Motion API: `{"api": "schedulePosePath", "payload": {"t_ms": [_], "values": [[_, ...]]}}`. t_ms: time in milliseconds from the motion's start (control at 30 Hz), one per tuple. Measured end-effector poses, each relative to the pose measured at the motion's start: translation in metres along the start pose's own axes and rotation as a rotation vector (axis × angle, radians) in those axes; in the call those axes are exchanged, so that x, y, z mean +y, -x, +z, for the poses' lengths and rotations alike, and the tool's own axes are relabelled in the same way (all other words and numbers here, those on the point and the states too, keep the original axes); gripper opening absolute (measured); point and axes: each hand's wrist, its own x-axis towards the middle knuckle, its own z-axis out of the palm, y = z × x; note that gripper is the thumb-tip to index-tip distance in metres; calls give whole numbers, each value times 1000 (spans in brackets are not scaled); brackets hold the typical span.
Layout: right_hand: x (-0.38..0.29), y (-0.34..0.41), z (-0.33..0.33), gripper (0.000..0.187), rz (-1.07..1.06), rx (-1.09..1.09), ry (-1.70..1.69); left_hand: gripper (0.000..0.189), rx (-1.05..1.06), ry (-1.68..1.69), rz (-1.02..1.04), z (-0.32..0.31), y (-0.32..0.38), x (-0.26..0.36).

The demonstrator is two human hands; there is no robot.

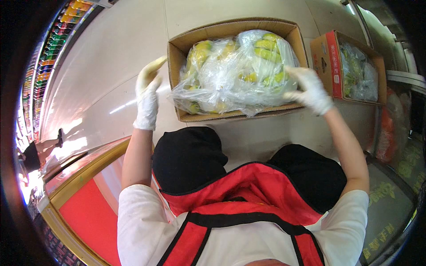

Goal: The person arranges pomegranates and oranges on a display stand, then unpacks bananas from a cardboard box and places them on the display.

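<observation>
A cardboard box (pixel 229 26) stands on the floor in front of my knees, its top uncovered. Inside it lie bunches of yellow-green bananas (pixel 268 50) wrapped in clear plastic bags (pixel 219 79). My left hand (pixel 148 91), in a white glove, is raised just left of the box with its fingers apart and nothing in it. At the box's right end, my right hand (pixel 308 88), also gloved, has its thumb and fingers spread at the edge of the bagged bananas; whether it touches the plastic cannot be told.
A second cardboard box (pixel 321 63) with plastic-wrapped green produce (pixel 357 73) stands to the right. Shelves of bottles (pixel 56 40) line the far left. A gold-framed red panel (pixel 90 212) is at lower left. Another person's leg (pixel 48 145) shows at the left edge. Dark sacks or cartons (pixel 386 199) lie right.
</observation>
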Motion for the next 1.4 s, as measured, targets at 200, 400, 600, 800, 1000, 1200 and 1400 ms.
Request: {"api": "schedulePosePath", "payload": {"t_ms": [200, 400, 600, 800, 1000, 1200, 1400], "values": [[9, 0, 13, 19, -52, -248, -58, 60, -598, -636, -136, 86, -1, 16], [46, 19, -38, 5, -20, 96, -62, 18, -500, -544, 50, 73, 5, 9], [25, -8, -67, 26, 461, -291, -429, 21, -377, -464, 244, 66, 17, 19], [-105, -108, -45, 88, 526, -584, -1022, 23, -643, -523, 652, 59, 4, 45], [-174, -143, -62, 25, 644, 301, -1987, 47, -572, -698, 337, 80, 7, 105], [-193, -94, -92, 32, 497, 343, -1697, 33, -475, 179, 219, 190, 19, 97], [-169, -46, -110, 48, -76, 380, -699, 21, -655, -256, 304, 225, 25, 92]]}}
